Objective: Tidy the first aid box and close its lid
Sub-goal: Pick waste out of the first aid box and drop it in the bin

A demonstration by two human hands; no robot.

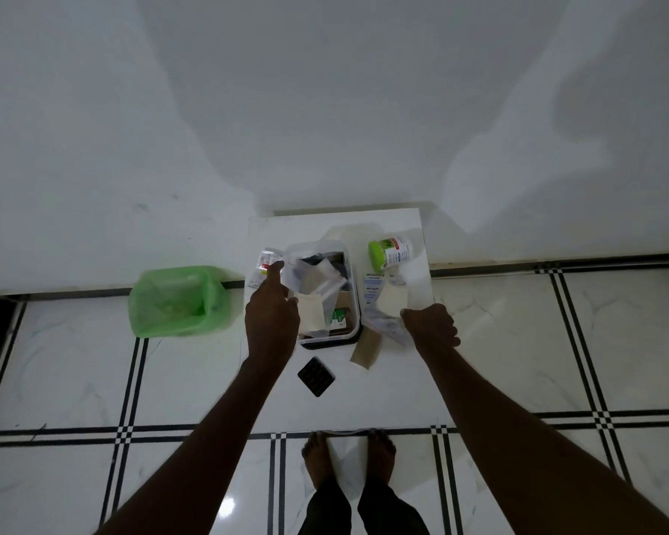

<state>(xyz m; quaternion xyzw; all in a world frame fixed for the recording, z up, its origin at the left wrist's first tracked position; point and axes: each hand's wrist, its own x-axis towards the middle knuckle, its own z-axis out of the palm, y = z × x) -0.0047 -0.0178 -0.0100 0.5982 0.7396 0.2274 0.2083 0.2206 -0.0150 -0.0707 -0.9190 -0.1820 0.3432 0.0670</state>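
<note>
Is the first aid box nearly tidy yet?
Not yet. Some packets already sit in the open box. The left hand is holding a clear bag over it, and the right hand grips a pale packet. Still outside: the green-capped bottle, a dark pill strip and a brown packet. The lid isn't on.

Bottle [390,252] R of box [354,303]; floor front free.
</note>
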